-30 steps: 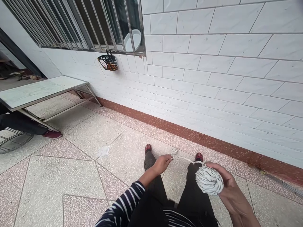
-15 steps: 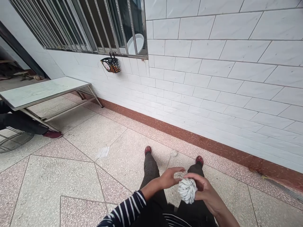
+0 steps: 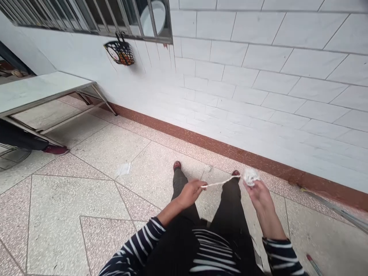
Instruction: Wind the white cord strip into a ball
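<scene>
My right hand (image 3: 260, 193) grips a white ball of cord (image 3: 251, 176), which is slightly blurred. From the ball a length of white cord (image 3: 220, 183) runs left across the gap above my legs. Its other end is pinched between the thumb and fingers of my left hand (image 3: 190, 193). The cord sags a little between the two hands. On the floor between my shoes lies a second, smaller white ball (image 3: 207, 168), apart from both hands.
At the left stands a low table (image 3: 43, 89) with metal legs; a person's red shoe (image 3: 56, 150) shows beneath it. A black basket (image 3: 120, 52) hangs from the window bars. White paper (image 3: 123, 169) lies on the floor. A tiled wall (image 3: 258, 92) rises ahead.
My hands have moved apart: the right one went right and up with the ball, the left one a little left and up. Cord now stretches between them. The view has tilted down.
</scene>
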### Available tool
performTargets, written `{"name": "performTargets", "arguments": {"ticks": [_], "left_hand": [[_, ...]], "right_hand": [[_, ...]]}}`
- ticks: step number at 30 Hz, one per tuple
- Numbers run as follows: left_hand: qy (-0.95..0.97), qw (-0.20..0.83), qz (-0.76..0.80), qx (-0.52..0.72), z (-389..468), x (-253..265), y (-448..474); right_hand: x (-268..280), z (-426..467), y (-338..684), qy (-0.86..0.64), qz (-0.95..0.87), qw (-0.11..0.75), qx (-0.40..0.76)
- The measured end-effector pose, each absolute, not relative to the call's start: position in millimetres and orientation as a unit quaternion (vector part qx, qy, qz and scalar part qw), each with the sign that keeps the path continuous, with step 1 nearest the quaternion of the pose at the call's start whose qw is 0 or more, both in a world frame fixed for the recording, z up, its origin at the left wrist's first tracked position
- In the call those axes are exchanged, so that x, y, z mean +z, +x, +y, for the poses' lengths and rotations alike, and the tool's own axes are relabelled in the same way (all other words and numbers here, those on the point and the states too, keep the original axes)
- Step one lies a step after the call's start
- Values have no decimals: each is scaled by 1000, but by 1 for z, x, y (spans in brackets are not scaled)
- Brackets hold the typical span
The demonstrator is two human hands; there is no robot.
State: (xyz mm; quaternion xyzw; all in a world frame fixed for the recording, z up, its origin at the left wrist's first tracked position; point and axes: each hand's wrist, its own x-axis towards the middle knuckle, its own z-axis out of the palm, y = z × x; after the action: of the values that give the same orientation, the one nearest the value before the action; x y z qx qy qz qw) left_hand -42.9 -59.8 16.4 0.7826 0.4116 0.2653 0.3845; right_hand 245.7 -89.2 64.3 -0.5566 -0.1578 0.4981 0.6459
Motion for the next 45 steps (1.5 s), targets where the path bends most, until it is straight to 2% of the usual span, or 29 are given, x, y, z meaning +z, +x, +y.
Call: {"name": "performTargets", "arguments": {"ticks": [4,7,10,12,15,18,22,27,31,34,36,41,45], "left_hand": [[750,379,491,228,-57,-8,-45],[735,428,445,283,-50,-1,-28],[715,489,374,330,-44,15,-2],[706,544,322,320,-45,21,11],[694,630,255,238,-53,15,21],[693,623,295,211,-61,8,15],[686,521,411,300,-60,24,-8],[705,480,394,342,-64,60,-30],[765,417,409,270,-73,37,-46],[774,394,463,179,-76,6,-52],[765,409,467,173,-77,-5,-48],[732,496,379,275,-73,8,-12],[688,595,351,221,-75,14,4]], "right_hand": [[89,-85,240,-509,-190,639,544],[99,-91,218,-456,-253,553,650],[98,-101,200,-453,-323,464,689],[95,-108,196,-462,-379,412,689],[88,-118,202,-472,-421,362,684],[74,-125,213,-496,-395,370,679],[42,-125,218,-563,-282,424,651],[9,-104,224,-603,-174,511,588],[20,-88,244,-580,-133,569,567],[38,-91,248,-553,-146,574,586],[47,-99,236,-538,-169,555,611],[58,-124,184,-501,-257,454,690],[66,-128,177,-495,-328,452,666]]}}
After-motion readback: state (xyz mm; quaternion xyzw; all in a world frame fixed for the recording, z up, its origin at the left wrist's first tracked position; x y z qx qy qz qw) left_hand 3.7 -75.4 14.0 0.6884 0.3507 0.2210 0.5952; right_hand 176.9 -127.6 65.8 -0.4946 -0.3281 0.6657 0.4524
